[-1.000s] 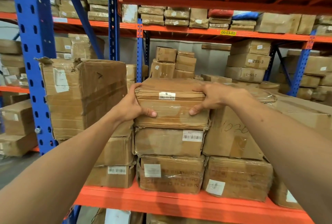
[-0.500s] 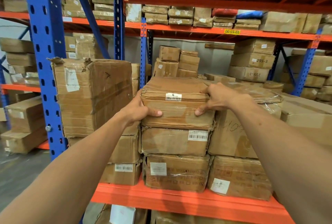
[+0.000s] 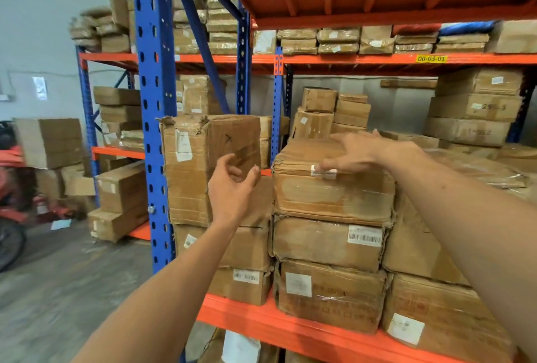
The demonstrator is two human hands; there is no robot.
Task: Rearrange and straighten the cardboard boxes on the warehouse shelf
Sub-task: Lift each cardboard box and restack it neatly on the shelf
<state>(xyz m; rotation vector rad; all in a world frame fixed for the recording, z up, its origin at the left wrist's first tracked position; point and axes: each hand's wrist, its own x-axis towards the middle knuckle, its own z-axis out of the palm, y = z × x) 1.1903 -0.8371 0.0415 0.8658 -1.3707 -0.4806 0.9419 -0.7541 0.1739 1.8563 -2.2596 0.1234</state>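
Note:
A flat taped cardboard box [image 3: 331,191] tops a stack of three on the orange shelf [image 3: 290,325]. My right hand [image 3: 353,153] hovers over its top front edge with fingers spread, holding nothing. My left hand [image 3: 232,188] is off the box, open, in front of the gap between this stack and a tall torn box [image 3: 200,170] on the left stack. Below lie a box with a barcode label [image 3: 325,242] and a bottom box [image 3: 331,294].
A blue upright post [image 3: 152,130] stands left of the boxes. Larger boxes [image 3: 436,319] fill the shelf to the right. More box stacks [image 3: 473,106] sit behind. Loose boxes [image 3: 119,202] and a red cart [image 3: 14,182] are on the floor to the left.
Both hands have let go of the top box; the left hand pulled back leftward, the right lifted above the top. The view swung to the left.

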